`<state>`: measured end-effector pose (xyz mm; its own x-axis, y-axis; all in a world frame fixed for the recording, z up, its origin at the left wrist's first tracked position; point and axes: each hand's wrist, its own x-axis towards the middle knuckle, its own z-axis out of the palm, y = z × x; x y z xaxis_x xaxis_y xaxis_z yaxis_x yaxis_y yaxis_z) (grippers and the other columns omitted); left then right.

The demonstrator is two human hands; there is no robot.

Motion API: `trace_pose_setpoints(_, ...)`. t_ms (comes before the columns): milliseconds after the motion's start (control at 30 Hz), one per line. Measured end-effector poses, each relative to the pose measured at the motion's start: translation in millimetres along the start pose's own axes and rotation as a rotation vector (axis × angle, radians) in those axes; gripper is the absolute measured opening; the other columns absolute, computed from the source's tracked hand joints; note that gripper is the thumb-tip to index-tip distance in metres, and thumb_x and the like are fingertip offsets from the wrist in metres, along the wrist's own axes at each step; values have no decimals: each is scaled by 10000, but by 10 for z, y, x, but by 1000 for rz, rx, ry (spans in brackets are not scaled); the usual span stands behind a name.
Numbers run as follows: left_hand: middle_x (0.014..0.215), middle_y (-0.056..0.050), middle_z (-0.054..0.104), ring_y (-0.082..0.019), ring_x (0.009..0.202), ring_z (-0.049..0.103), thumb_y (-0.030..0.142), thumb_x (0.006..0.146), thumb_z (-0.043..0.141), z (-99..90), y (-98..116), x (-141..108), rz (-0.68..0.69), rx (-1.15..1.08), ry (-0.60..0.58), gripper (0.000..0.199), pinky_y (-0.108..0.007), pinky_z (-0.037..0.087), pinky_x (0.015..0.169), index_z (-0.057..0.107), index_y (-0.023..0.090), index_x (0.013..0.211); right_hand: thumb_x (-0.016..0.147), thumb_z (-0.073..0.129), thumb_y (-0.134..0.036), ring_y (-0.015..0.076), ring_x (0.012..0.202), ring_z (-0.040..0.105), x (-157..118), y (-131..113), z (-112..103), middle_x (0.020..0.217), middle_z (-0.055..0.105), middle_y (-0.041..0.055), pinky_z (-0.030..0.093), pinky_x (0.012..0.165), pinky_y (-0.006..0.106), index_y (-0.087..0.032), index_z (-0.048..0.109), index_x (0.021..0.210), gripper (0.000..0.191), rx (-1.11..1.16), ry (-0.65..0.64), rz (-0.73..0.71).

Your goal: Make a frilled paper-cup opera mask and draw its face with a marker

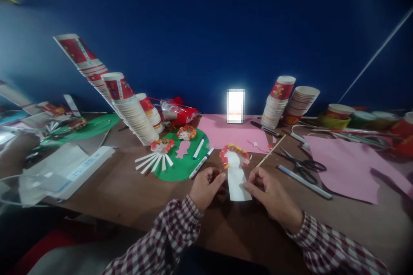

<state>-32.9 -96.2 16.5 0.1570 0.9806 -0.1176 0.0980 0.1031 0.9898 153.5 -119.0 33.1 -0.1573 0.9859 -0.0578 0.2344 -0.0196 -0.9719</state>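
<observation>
A white paper strip (239,184) stands out toward me from a paper piece with a red, orange and yellow ruffled edge (225,154). My right hand (269,193) pinches the strip's right edge between thumb and fingers. At the strip's left side is my left hand (206,187), its fingers curled and its thumb against them; whether it grips the edge is hard to see. Left of them, a green paper shape (171,172) lies under a similar ruffled piece with white fringe strips (155,161), a pink paper cutout (183,149) and a white marker (199,148).
Stacked paper cups (134,116) lean at the left, with more cups (277,103) behind right. Scissors (300,165), a marker (305,182) and pink paper (348,169) lie to the right. A power strip (84,172) and another person's hand (27,146) are far left.
</observation>
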Motion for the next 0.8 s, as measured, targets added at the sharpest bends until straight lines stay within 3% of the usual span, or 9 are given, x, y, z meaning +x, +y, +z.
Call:
trace_pose_setpoints(67,901,-81,625,-181,790,583,401,715,593,54,63,20,-92,-246,-61,355,-281,477,616,572,144,958,758,561,-352,78,537,451,-33,-47,21,634,472,-50,363,477,191,-197,411,742,216,-21,8,-35)
trace_pose_setpoints(167,919,-98,641,-185,796,595,362,669,655,141,136,43,-97,-416,-107,403,-286,475,669,593,119,985,756,565,-348,85,550,457,-68,-82,50,636,482,-44,363,483,196,-194,418,736,213,-47,2,-42)
trace_pose_setpoints(333,777,-95,669,-181,690,606,314,572,734,247,127,76,-118,-397,12,370,-287,463,650,641,82,845,753,565,-369,98,545,488,-58,-35,79,660,520,-31,373,448,196,-197,418,845,244,56,-60,35)
trace_pose_setpoints(467,722,-88,667,-173,647,602,318,563,738,308,116,87,-111,-473,0,363,-295,464,647,649,73,815,753,558,-413,101,549,496,15,33,128,773,560,0,367,406,188,-197,418,1027,377,225,-76,89)
trace_pose_setpoints(600,736,-93,672,-176,656,607,299,546,752,344,127,97,-138,-535,-23,369,-303,467,661,651,73,820,718,600,-416,87,538,466,80,61,185,777,574,-1,341,408,179,-186,517,988,365,316,26,85)
trace_pose_setpoints(800,785,-95,675,-186,720,612,285,544,757,359,53,124,-59,-543,10,370,-297,465,698,647,83,835,715,610,-421,57,439,390,112,105,207,602,539,-42,300,395,175,-177,596,945,335,395,38,142)
